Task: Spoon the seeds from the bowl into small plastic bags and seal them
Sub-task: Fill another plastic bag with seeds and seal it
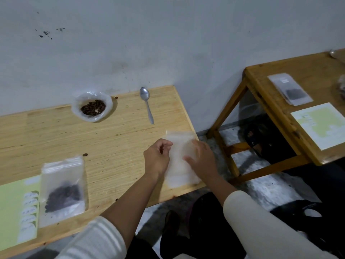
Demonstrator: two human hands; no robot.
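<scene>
Both hands [156,157] [202,157] on blurred empty bag [180,165], left fingers pinching, right grasp unclear.

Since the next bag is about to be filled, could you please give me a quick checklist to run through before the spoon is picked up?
1. Empty bag in hand: ok; left hand grips its left edge, right hand rests on it.
2. Bag mouth opened: cannot tell, blurred.
3. Spoon free and within view on the table: ok.
4. Bowl holds seeds: ok.
5. Filled bag set aside, clear of the work area: ok.
6. Filled bag sealed: cannot tell.
</scene>
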